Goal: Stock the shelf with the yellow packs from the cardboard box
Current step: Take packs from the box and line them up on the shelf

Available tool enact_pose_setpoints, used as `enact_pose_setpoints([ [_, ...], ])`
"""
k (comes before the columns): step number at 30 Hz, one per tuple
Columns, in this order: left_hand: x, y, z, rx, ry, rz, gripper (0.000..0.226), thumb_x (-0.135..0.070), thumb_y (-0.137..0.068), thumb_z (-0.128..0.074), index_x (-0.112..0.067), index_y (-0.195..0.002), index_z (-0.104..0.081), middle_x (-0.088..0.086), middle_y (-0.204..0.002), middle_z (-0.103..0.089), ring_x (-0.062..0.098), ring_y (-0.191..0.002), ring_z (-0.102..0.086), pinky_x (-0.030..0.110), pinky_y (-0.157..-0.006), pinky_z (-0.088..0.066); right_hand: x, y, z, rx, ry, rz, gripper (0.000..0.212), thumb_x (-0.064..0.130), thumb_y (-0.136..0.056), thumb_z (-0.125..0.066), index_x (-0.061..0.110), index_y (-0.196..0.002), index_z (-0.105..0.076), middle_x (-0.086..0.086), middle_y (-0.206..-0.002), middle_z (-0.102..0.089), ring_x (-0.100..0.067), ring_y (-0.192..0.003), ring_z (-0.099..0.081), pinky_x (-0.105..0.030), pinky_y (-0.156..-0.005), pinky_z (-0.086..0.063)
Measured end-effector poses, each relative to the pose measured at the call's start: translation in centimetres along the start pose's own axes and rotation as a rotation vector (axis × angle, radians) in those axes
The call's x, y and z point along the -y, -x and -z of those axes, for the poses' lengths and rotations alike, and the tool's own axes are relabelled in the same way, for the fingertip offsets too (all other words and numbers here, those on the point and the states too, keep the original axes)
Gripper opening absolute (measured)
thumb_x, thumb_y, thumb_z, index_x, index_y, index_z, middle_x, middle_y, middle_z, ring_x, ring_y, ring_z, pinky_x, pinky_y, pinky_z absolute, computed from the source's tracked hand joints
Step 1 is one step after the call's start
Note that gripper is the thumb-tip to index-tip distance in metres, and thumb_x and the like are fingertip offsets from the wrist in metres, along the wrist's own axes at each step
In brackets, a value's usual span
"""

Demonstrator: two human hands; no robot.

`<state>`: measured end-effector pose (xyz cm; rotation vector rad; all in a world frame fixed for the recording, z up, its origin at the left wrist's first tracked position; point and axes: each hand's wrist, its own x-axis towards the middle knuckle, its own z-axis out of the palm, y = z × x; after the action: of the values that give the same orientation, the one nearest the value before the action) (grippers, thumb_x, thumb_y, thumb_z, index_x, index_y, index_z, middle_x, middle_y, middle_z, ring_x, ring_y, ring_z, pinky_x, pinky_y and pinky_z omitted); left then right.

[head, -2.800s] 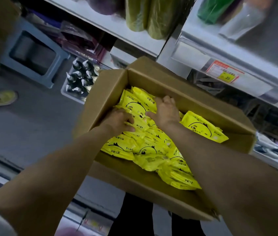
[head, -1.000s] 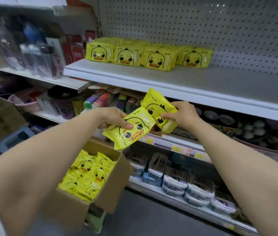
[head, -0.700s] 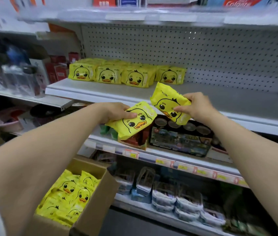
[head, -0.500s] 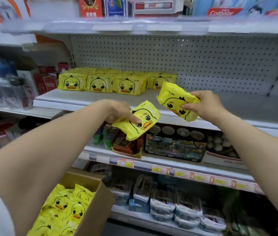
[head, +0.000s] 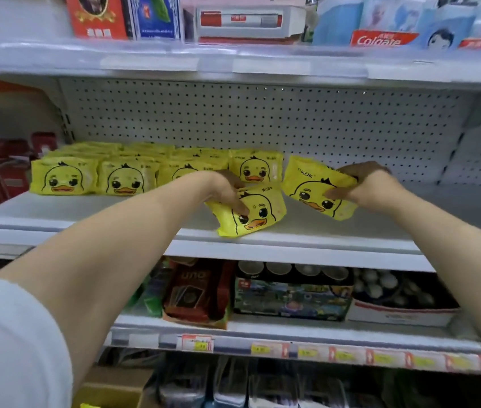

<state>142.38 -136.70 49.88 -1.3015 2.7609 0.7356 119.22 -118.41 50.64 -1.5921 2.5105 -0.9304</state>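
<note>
While each of the two hands grips one yellow pack, both packs show the same glossy soft wrapper printed with a cartoon duck face, black eyes and an orange bill. Nearest the camera are a white sleeve (head: 12, 343) on the left arm and, at the bottom edge, a corner of the cardboard box (head: 109, 390). Beyond these, a lower shelf (head: 262, 326) carries a red card-game carton (head: 195, 293) and a row of price tags (head: 196, 343) along its lip. Farther off, the white shelf (head: 86, 213) bears a row of stocked packs (head: 127, 179) standing face-out at its left, several deep, before a perforated back panel (head: 262, 119); the left forearm hides most of the third pack in the row. Toothpaste cartons (head: 380, 39) stand on the top shelf. The left hand (head: 227, 189) pinches the left pack (head: 259, 213), thumb over the duck's face, the pack tilted with its low corner at the shelf's front lip. The right hand (head: 371, 187) clamps the right pack (head: 312, 187) by its right edge, tilted, just right of the row's last pack. The hands are apart; whether the two held packs touch cannot be told.
</note>
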Motion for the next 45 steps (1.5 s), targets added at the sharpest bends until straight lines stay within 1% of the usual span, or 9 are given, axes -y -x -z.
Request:
enact_pose_setpoints([
  [6,-0.7,-5.8,2.1,-0.041,-0.289,-0.161,0.086,-0.048,-0.076,-0.078,-0.028,-0.149,-0.036,-0.005,-0.150,-0.038,0.023,-0.138,-0.037,0.041,-0.110,-0.035,-0.3,-3.3,-0.5,0.071,0.161,0.000,0.031,0.044,-0.077,-0.078,0.030,-0.103,-0.070,0.002,-0.094,-0.067,-0.020,-0.091,-0.059,-0.025,-0.069,-0.040],
  [10,-1.1,-10.1,2.5,-0.057,-0.364,-0.229,0.080,-0.042,-0.072,-0.083,-0.021,-0.140,-0.046,0.000,-0.141,-0.048,0.023,-0.124,-0.047,0.037,-0.100,-0.044,-1.5,-4.0,0.0,0.126,0.171,-0.023,0.035,0.039,-0.077,-0.080,0.027,-0.109,-0.070,0.005,-0.094,-0.068,-0.017,-0.092,-0.061,-0.028,-0.077,-0.044],
  [15,-1.4,-14.4,2.4,-0.122,-0.336,-0.295,0.073,-0.035,-0.073,-0.084,-0.012,-0.132,-0.048,0.006,-0.131,-0.053,0.024,-0.116,-0.052,0.030,-0.086,-0.045,-3.4,-5.3,-0.7,0.197,0.158,-0.046,0.034,0.042,-0.074,-0.081,0.030,-0.105,-0.071,0.003,-0.102,-0.069,-0.017,-0.095,-0.063,-0.032,-0.082,-0.050],
  [25,1.2,-20.1,4.0,-0.256,-0.461,-0.367,0.082,-0.039,-0.067,-0.086,-0.012,-0.132,-0.043,0.010,-0.127,-0.049,0.027,-0.116,-0.049,0.038,-0.093,-0.046,-3.3,-9.1,-3.2,0.203,0.033,-0.047,0.030,0.038,-0.067,-0.087,0.034,-0.094,-0.075,0.008,-0.093,-0.072,-0.011,-0.089,-0.067,-0.029,-0.081,-0.055],
  [29,2.0,-21.4,4.0,-0.347,-0.481,-0.389,0.089,-0.039,-0.062,-0.089,-0.009,-0.132,-0.043,0.013,-0.127,-0.050,0.031,-0.119,-0.048,0.042,-0.095,-0.047,-2.4,-10.6,-4.2,0.211,0.032,-0.052,0.036,0.034,-0.068,-0.088,0.028,-0.101,-0.076,0.011,-0.090,-0.073,-0.004,-0.084,-0.067,-0.026,-0.078,-0.055],
  [37,2.2,-22.4,4.1,-0.424,-0.514,-0.449,0.083,-0.043,-0.062,-0.088,-0.010,-0.125,-0.045,0.011,-0.118,-0.052,0.029,-0.112,-0.049,0.042,-0.086,-0.050,-0.9,-12.6,-5.7,0.229,-0.010,-0.043,0.033,0.029,-0.069,-0.088,0.027,-0.099,-0.075,0.013,-0.089,-0.073,0.001,-0.080,-0.066,-0.018,-0.068,-0.051],
  [40,2.0,-22.1,4.4,-0.497,-0.319,-0.567,0.064,-0.053,-0.072,-0.078,-0.017,-0.118,-0.053,0.006,-0.112,-0.057,0.025,-0.107,-0.051,0.038,-0.084,-0.047,-0.4,-13.5,-6.3,0.244,-0.032,-0.049,0.032,0.028,-0.068,-0.088,0.028,-0.097,-0.075,0.012,-0.090,-0.074,0.001,-0.080,-0.067,-0.017,-0.070,-0.053],
  [43,1.1,-19.8,4.7,-0.316,0.002,-0.683,0.047,-0.056,-0.080,-0.070,-0.023,-0.111,-0.058,-0.004,-0.105,-0.066,0.015,-0.098,-0.060,0.029,-0.081,-0.049,0.1,-14.7,-7.2,0.235,-0.058,-0.050,0.037,0.027,-0.067,-0.089,0.026,-0.101,-0.076,0.009,-0.092,-0.074,-0.002,-0.083,-0.068,-0.020,-0.073,-0.055],
  [45,0.7,-18.5,4.7,-0.142,0.013,-0.669,0.052,-0.055,-0.074,-0.076,-0.027,-0.112,-0.055,-0.007,-0.108,-0.066,0.009,-0.098,-0.061,0.026,-0.081,-0.051,0.7,-15.6,-8.1,0.228,-0.069,-0.030,0.037,0.027,-0.066,-0.089,0.025,-0.101,-0.076,0.007,-0.094,-0.074,-0.004,-0.085,-0.068,-0.020,-0.072,-0.055],
])
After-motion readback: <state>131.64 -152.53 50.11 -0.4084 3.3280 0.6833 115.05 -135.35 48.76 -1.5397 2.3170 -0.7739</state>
